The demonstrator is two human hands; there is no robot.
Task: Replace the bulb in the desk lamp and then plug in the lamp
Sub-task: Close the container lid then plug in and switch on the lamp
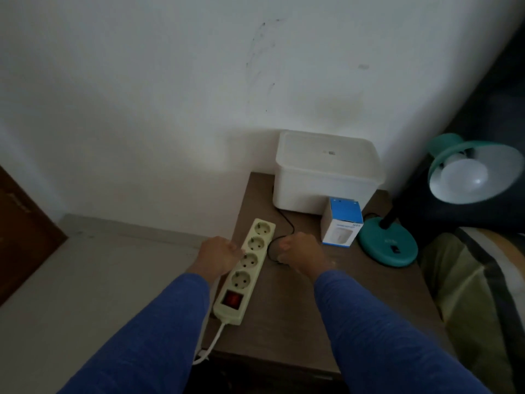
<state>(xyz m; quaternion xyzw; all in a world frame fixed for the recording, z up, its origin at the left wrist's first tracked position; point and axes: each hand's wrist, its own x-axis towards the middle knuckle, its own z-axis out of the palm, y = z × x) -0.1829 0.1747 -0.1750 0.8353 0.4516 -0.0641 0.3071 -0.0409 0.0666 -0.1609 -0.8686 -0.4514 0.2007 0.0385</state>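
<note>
On the brown table [355,282] the power strip [245,271] lies lengthwise, and I place everything else by it. My left hand [218,257] rests against the strip's left edge, about level with the second and third sockets, fingers curled onto the casing; how firmly it presses I cannot tell. My right hand [302,253] sits just right of the strip, closed into a fist around the black cord [287,224]; the plug itself is hidden inside my fingers, so I cannot say I see it. All four sockets are empty, and the red switch [232,299] is at the strip's near end, where a white cable [211,346] drops off the table edge. Right of the strip, beyond my right hand, stands a blue-and-white box [342,223], and further right the teal lamp [387,245], its shade tipped towards me with a white bulb [463,177] in it. Behind the strip, against the wall, is a white tub [324,172].
</note>
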